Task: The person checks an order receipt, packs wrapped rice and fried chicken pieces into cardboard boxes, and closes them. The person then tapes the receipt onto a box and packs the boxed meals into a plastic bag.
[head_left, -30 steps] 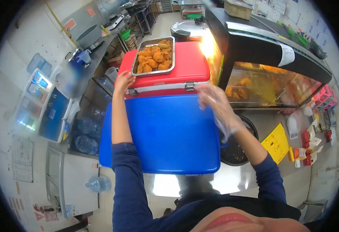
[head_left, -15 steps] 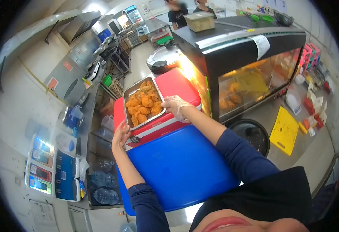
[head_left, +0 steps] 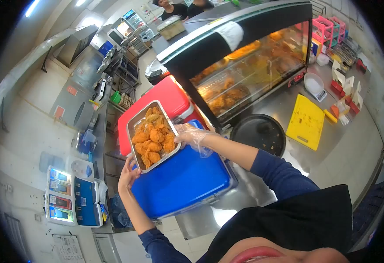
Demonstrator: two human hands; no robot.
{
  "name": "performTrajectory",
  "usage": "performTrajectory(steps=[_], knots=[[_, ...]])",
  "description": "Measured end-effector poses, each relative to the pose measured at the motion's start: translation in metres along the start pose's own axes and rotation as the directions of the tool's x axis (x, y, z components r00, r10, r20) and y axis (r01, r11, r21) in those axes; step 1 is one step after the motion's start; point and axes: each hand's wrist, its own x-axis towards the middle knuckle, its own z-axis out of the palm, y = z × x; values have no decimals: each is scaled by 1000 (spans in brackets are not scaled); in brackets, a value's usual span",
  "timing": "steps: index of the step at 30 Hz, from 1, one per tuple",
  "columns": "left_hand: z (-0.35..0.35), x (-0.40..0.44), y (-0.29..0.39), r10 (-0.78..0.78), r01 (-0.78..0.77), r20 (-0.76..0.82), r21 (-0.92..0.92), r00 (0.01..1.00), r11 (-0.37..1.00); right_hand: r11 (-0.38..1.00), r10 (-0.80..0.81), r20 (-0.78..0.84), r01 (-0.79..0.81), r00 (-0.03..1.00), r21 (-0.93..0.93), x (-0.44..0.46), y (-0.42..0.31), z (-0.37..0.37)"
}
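Observation:
A rectangular metal tray (head_left: 138, 126) holds several pieces of fried chicken (head_left: 152, 138). Both my hands carry it, slightly tilted, over the red cooler box (head_left: 168, 93) and the far end of the blue cooler box (head_left: 181, 177). My left hand (head_left: 128, 175) grips the near left corner, fingers curled at its edge. At the right side, my right hand (head_left: 191, 136), in a clear plastic glove, clasps the rim with the thumb on top. Some of its fingers are hidden beneath the tray.
A lit glass food warmer (head_left: 244, 65) with fried food stands ahead on the right. On the steel counter are a round black pan (head_left: 260, 138), a yellow cutting board (head_left: 306, 122) and a scale (head_left: 315, 85). Two people (head_left: 174, 11) stand behind the warmer.
The tray has come nearer to me, off the red cooler box and partly over the blue one. My view has swung toward the warmer and counter. Both hands keep their hold.

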Motion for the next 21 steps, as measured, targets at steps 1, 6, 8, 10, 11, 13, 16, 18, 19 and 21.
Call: performTrajectory(steps=[1,6,8,10,11,13,16,18,19,21], knots=[[20,-20,5,-7,7,2,5,1000,1000,998,-17,27,15,1000,67,-29,-14,1],[148,-113,10,12,-11,-32,27,999,1000,986,148,12,-147,989,-77,-208,-103,-14],[203,-141,6,20,-20,-40,10,999,1000,989,135,-9,-135,991,-51,-268,-114,-30],[262,-162,-3,9,-10,-6,-25,1000,1000,998,52,-66,-54,997,-29,-325,-107,-54],[291,-169,-10,25,-23,23,-64,999,998,997,67,-79,-69,995,-22,-354,-103,-69],[343,-175,-34,-6,11,92,-57,996,998,985,-87,-114,68,990,-160,-413,-108,-98],[430,-173,-68,-80,84,175,-15,981,996,968,157,-272,-203,949,-147,-508,-119,-138],[485,-159,-103,-128,139,273,-19,953,990,963,163,-377,-231,912,-142,-567,-107,-168],[508,-149,-122,-104,123,339,-34,935,992,957,115,-437,-218,892,-193,-588,-103,-183],[552,-132,-163,-118,169,404,-94,907,981,910,151,-507,-320,849,-264,-627,-85,-216]])
